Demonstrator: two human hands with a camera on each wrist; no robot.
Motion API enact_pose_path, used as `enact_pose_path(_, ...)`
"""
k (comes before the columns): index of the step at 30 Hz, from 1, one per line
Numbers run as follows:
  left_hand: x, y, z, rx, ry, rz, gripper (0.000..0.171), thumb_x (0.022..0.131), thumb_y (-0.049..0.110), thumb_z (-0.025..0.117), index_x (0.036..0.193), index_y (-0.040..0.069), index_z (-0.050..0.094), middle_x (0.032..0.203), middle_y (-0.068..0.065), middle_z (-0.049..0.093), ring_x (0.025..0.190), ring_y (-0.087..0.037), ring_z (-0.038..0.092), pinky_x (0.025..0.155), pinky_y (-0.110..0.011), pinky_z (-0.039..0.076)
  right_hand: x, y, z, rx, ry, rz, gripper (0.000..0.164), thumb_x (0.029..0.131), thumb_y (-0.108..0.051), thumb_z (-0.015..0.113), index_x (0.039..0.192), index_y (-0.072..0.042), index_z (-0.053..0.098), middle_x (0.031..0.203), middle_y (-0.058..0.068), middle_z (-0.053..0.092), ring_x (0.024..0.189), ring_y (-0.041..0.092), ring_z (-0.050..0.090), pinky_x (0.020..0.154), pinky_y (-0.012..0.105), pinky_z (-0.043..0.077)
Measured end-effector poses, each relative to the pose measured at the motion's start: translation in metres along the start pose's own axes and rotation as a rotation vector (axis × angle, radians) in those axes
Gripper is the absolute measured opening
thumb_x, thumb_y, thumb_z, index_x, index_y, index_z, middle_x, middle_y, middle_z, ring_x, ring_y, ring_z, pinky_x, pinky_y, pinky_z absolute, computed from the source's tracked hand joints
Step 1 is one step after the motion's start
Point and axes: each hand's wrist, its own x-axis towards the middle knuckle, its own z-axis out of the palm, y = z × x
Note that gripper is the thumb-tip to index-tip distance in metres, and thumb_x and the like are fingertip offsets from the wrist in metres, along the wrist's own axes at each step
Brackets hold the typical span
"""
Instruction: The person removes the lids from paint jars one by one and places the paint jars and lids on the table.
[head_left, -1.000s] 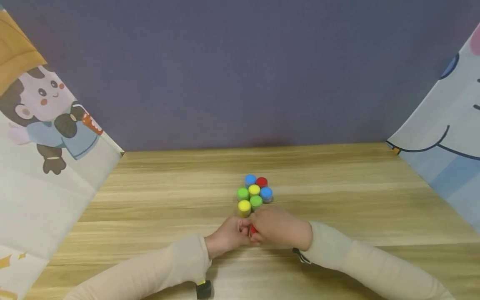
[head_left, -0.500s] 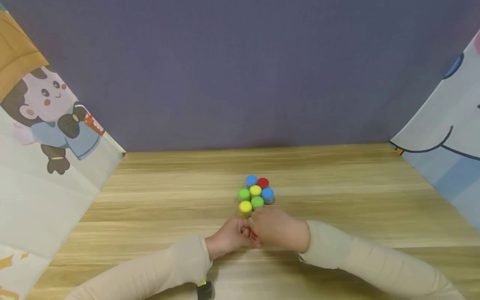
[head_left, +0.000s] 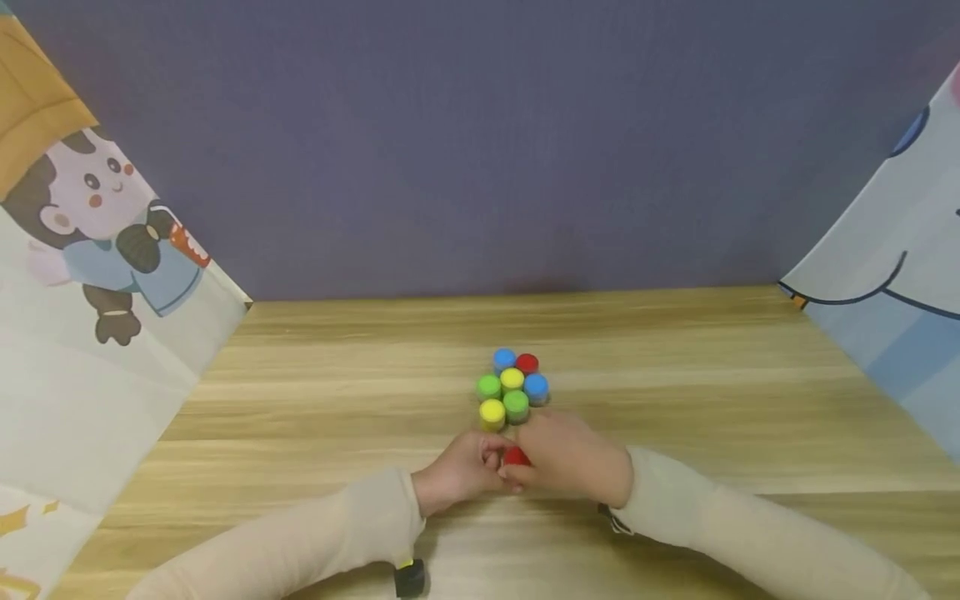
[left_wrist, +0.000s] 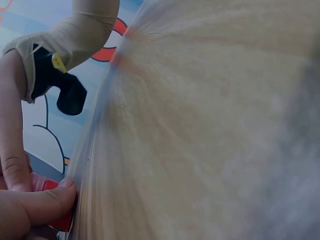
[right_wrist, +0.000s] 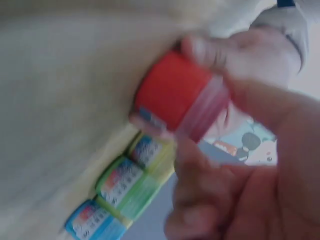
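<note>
A small red jar [right_wrist: 172, 92] with a label and a paler, ridged lid [right_wrist: 202, 110] is between my two hands, low in the middle of the head view. My left hand [head_left: 467, 472] grips the jar's red body from the left, its thumb lying along the side. From the right, my right hand [head_left: 573, 457] has thumb and curled fingers around the lid. Only a patch of red shows between the hands in the head view. Just beyond them stand a yellow jar [head_left: 492, 415] and a green jar [head_left: 516, 406].
Behind these, several similar jars cluster together, among them a blue jar [head_left: 536, 388], another green one, and a dark red jar [head_left: 527, 364] at the back. They stand on a wooden table [head_left: 337, 383]. A grey-blue wall [head_left: 487, 150] rises behind, with cartoon-printed sheets on both sides.
My right hand has moved slightly right around the jar's top, and more red shows between the hands. My left hand and the other jars keep their places.
</note>
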Motion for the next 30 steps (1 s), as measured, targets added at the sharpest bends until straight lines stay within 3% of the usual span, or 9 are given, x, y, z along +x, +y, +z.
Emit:
enact_pose_path(4, 0.002, 0.0, 0.001, 0.02, 0.024, -0.015, 0.033, 0.069, -0.003, 0.078, 0.101, 0.003, 0.07, 0.052, 0.005, 0.043, 0.048, -0.005, 0.037, 0.048, -0.015, 0.033, -0.003, -0.005, 0.006, -0.046, 0.08, 0.088, 0.05, 0.088, -0.044, 0.06, 0.051, -0.019, 0.039, 0.045, -0.009, 0.027, 0.042, 0.007, 0.034, 0.037, 0.022, 0.028)
enact_pose_path(8, 0.003, 0.001, 0.001, 0.021, 0.03, -0.027, 0.031, 0.069, -0.002, 0.078, 0.099, 0.003, 0.07, 0.053, 0.005, 0.044, 0.05, -0.006, 0.038, 0.049, -0.015, 0.034, -0.004, -0.007, 0.011, -0.1, 0.107, 0.129, 0.053, 0.088, -0.05, 0.057, 0.05, -0.02, 0.036, 0.044, -0.009, 0.026, 0.041, 0.007, 0.033, 0.035, 0.02, 0.024)
enact_pose_path(16, 0.002, 0.002, 0.001, 0.033, 0.028, -0.032, 0.033, 0.069, -0.002, 0.078, 0.1, 0.003, 0.07, 0.052, 0.005, 0.042, 0.049, -0.005, 0.037, 0.047, -0.015, 0.031, -0.003, -0.009, 0.015, -0.161, 0.137, 0.138, 0.056, 0.088, -0.051, 0.056, 0.048, -0.019, 0.032, 0.043, -0.01, 0.022, 0.04, 0.007, 0.031, 0.034, 0.02, 0.022)
enact_pose_path(30, 0.002, 0.0, 0.0, 0.003, 0.011, -0.027, 0.036, 0.068, -0.006, 0.077, 0.102, 0.002, 0.07, 0.051, 0.004, 0.043, 0.047, -0.005, 0.035, 0.046, -0.015, 0.03, -0.002, -0.007, 0.012, -0.126, 0.086, 0.095, 0.05, 0.085, -0.041, 0.063, 0.049, -0.018, 0.036, 0.045, -0.009, 0.028, 0.042, 0.007, 0.031, 0.041, 0.024, 0.028)
